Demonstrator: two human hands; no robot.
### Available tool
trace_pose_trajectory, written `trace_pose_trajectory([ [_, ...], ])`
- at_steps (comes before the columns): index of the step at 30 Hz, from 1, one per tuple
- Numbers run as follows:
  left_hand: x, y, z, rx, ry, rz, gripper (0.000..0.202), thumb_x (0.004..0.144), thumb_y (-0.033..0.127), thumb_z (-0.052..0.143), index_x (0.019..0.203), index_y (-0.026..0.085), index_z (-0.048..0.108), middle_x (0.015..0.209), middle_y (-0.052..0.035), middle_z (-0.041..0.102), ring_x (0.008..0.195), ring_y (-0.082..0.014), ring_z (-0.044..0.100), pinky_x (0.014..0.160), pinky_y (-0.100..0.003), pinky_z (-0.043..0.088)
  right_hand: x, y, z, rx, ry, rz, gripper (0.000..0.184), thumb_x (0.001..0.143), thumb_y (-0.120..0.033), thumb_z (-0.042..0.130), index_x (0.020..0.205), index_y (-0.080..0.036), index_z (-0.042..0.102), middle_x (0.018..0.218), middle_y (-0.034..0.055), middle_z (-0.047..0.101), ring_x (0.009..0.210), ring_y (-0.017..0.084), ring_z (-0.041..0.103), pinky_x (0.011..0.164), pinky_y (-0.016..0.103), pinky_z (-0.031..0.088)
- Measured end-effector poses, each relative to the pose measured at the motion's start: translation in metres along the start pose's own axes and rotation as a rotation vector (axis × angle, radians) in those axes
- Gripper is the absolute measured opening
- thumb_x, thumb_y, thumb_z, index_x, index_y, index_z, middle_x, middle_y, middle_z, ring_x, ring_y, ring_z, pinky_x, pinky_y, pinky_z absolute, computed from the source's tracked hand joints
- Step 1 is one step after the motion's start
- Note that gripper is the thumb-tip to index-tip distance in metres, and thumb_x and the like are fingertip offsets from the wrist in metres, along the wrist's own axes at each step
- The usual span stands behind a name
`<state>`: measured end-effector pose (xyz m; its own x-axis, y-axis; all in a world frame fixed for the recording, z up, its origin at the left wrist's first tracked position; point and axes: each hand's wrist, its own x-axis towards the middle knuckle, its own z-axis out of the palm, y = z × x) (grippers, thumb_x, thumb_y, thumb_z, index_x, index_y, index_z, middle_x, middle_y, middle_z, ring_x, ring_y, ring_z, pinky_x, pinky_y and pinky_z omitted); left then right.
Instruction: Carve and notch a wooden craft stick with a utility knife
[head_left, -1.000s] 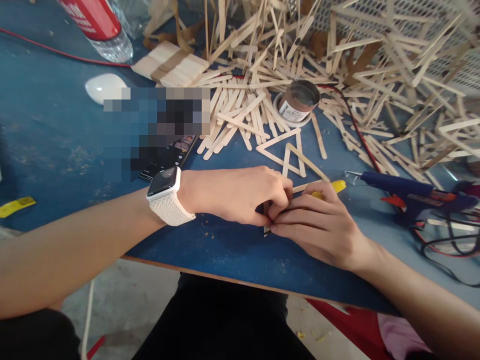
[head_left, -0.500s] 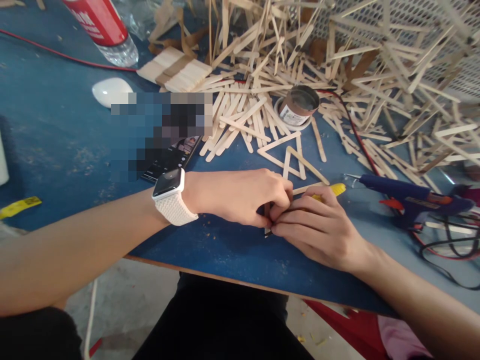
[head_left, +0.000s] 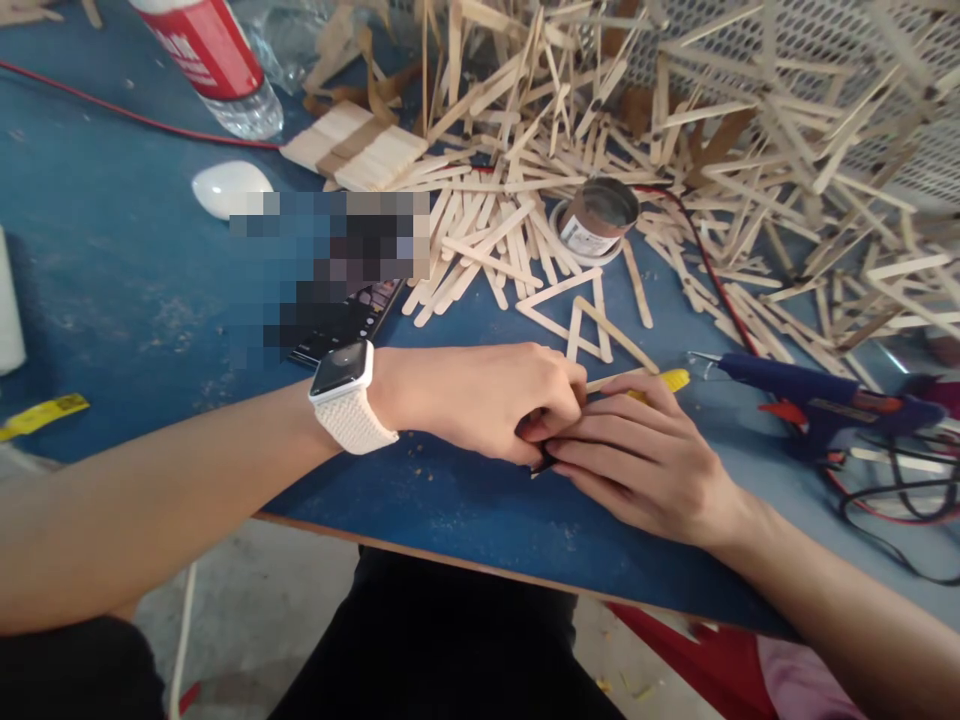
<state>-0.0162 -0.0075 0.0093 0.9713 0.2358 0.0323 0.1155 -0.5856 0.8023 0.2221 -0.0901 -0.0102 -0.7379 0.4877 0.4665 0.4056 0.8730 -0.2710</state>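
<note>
Wooden craft stick (head_left: 535, 471): near the front edge of the desk (head_left: 450, 510), mostly covered. Fingers of left hand (head_left: 510, 400) and right hand (head_left: 649, 460) bent together over it; cannot tell whether clamped. Judged light, stiff, snappable; grip flat faces.

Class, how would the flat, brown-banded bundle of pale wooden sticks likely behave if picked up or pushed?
The flat bundle of pale wooden sticks is probably fairly stiff, being wood. Its flat shape suggests sliding, not rolling. The brown band crosses only the middle, so ends might splay.
</note>
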Motion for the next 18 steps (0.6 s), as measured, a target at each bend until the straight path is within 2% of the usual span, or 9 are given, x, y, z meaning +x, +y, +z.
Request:
trace_pose_trajectory([
  [6, -0.001, -0.001, 0.002, -0.027, 0.014, -0.004, 0.035, 0.09, 0.01, 0.072, 0.058, 0.015, 0.061, 0.109, -0.0073, 0.071, 0.097, -0.0193, 0.07, 0.083, -0.035, 0.054, -0.002, 0.0, 0.0, 0.004, 0.008, 0.024, 0.023, 0.097, -0.016, 0.08, 0.118, -0.017, 0.072, 0.105, 0.0057, 0.085, 0.09, 0.02, 0.079, 0.098, 0.046, 0.058],
  [11, -0.003, 0.003, -0.006, -0.039, 0.004, -0.03, 0.026, 0.099, 0.013, 0.068, 0.075, 0.016, 0.077, 0.116, -0.007, 0.077, 0.096, -0.0168, 0.072, 0.085, -0.033, 0.054, 0.0, 0.0, 0.0, 0.02, 0.032, 0.054, 0.031, 0.096, -0.017, 0.081, 0.124, -0.015, 0.068, 0.107, 0.0088, 0.084, 0.093, 0.021, 0.079, 0.097, 0.045, 0.061],
  [15, -0.004, 0.007, -0.013, 0.003, 0.004, -0.007, 0.029, 0.104, 0.014, 0.062, 0.081, 0.017, 0.079, 0.109, -0.0054, 0.08, 0.09, -0.0144, 0.073, 0.084, -0.031, 0.054, 0.0, 0.0, -0.001, 0.043, 0.061, 0.082, 0.037, 0.094, -0.015, 0.081, 0.127, -0.013, 0.065, 0.111, 0.0125, 0.083, 0.104, 0.023, 0.079, 0.099, 0.044, 0.063],
  [18, -0.004, 0.008, -0.014, 0.087, 0.065, 0.024, 0.027, 0.102, 0.012, 0.061, 0.082, 0.016, 0.079, 0.108, -0.0066, 0.08, 0.092, -0.0158, 0.074, 0.087, -0.031, 0.055, -0.003, 0.001, -0.002, 0.027, 0.072, 0.074, 0.037, 0.093, -0.017, 0.084, 0.125, -0.014, 0.066, 0.111, 0.0127, 0.082, 0.104, 0.024, 0.079, 0.1, 0.045, 0.064],
])
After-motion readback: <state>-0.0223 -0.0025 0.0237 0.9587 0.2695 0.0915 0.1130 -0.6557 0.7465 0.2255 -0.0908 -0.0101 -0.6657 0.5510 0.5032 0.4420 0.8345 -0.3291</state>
